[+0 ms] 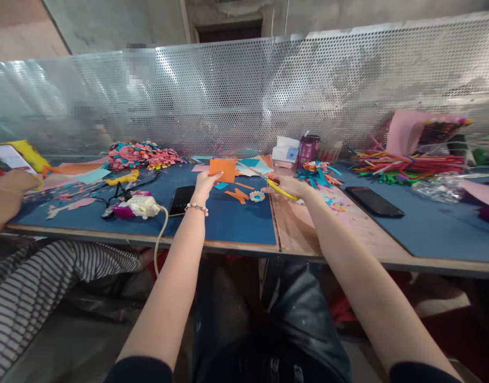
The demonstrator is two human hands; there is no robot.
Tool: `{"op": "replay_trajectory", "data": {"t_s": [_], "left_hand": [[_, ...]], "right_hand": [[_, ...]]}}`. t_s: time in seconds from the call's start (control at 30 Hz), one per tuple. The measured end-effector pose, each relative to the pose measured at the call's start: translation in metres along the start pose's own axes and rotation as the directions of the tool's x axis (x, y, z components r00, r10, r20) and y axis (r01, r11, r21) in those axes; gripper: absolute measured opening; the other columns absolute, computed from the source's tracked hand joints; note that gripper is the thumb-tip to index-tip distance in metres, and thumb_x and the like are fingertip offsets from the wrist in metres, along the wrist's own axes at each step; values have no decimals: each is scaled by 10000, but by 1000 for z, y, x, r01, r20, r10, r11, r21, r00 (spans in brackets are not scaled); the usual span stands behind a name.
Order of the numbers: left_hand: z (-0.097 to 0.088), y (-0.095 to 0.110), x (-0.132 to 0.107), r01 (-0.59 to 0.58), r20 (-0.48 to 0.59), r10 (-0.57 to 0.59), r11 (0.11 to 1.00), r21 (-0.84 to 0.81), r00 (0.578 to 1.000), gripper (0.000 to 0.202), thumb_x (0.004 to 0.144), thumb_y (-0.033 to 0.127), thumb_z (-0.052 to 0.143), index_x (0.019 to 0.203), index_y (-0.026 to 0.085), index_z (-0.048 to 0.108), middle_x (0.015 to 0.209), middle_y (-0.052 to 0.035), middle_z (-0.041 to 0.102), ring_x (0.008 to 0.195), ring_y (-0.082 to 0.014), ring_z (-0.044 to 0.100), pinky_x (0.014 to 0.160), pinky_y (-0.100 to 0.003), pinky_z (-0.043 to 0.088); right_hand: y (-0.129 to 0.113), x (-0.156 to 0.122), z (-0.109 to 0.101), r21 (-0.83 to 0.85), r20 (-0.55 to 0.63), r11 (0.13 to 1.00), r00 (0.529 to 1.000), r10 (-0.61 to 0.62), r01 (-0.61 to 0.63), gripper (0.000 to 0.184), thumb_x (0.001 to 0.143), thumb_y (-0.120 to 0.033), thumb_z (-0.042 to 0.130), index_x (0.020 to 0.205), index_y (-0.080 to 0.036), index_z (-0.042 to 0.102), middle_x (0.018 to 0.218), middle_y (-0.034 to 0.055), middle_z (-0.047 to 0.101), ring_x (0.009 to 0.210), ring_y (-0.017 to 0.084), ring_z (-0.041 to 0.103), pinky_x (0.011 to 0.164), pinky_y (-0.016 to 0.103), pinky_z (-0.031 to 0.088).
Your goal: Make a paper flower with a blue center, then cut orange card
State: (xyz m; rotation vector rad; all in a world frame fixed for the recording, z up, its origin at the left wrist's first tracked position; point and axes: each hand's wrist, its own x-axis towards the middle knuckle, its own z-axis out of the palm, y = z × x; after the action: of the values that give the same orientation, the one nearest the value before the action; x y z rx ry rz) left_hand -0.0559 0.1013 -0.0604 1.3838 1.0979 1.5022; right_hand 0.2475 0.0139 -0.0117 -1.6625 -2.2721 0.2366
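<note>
My left hand (pixel 206 186) pinches an orange paper square (pixel 223 170) by its left edge, holding it up above the blue table mat (pixel 236 226). My right hand (pixel 289 185) is closed on yellow-handled scissors (pixel 281 190), whose blades point up and left toward the paper without touching it, as far as I can see. Below the paper lie orange paper strips (pixel 239 196) and a small pale paper flower (pixel 257 196). Sheets of coloured paper (pixel 254 164) lie just behind.
A dark phone (pixel 182 200) and a power strip (pixel 142 206) lie left; another phone (pixel 374 201) lies right. Colourful paper pieces (pixel 142 154) are heaped at back left. A purple can (pixel 308 149) stands behind my right hand. A co-worker's hand (pixel 16 183) is far left. A perforated metal screen (pixel 212 101) borders the table.
</note>
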Motion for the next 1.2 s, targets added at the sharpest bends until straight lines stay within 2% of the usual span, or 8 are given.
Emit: {"op": "replay_trajectory", "data": {"t_s": [0.1,0.23,0.5,0.73,0.9,1.2], "left_hand": [[0,-1,0,-6,15,5,1000,1,1000,387,668,338,799,995,147,718,1080,-124,728,954,-251,695,683,-273,554],[0,-2,0,-16,35,16,1000,11,999,396,676,327,792,1022,152,710,1121,-121,716,976,-250,687,675,-267,547],[5,1,-6,-19,122,13,999,47,992,423,638,348,820,1011,173,722,1053,-94,739,934,-250,697,697,-285,539],[7,8,-14,-23,193,11,998,61,981,430,625,381,827,989,173,731,1034,-90,746,939,-237,694,647,-244,510],[9,10,-16,-25,209,13,998,56,978,412,637,364,825,983,161,729,1040,-104,746,918,-235,696,635,-246,507],[11,14,-19,-11,243,5,1000,23,970,401,656,334,813,997,143,724,1071,-122,738,886,-228,702,625,-253,518]], "right_hand": [[0,-2,0,-41,19,999,1000,-20,21,655,720,-837,515,851,-198,575,753,36,620,640,183,561,578,274,380],[1,-2,0,-37,7,998,999,-51,51,657,737,-841,480,875,-207,576,771,30,629,655,189,566,571,274,373],[3,3,3,-78,15,996,999,-50,51,682,696,-831,553,936,-205,677,828,74,696,704,227,610,606,280,388],[4,0,4,-12,-30,999,999,-31,31,652,683,-813,586,953,-234,716,695,28,679,618,198,604,572,262,384],[2,-1,4,24,-51,997,997,-65,67,631,706,-787,595,893,-193,702,724,33,675,651,185,585,580,249,369],[1,-3,5,27,-53,999,998,-46,47,635,729,-791,559,856,-183,691,724,33,655,627,167,556,562,249,344]]}}
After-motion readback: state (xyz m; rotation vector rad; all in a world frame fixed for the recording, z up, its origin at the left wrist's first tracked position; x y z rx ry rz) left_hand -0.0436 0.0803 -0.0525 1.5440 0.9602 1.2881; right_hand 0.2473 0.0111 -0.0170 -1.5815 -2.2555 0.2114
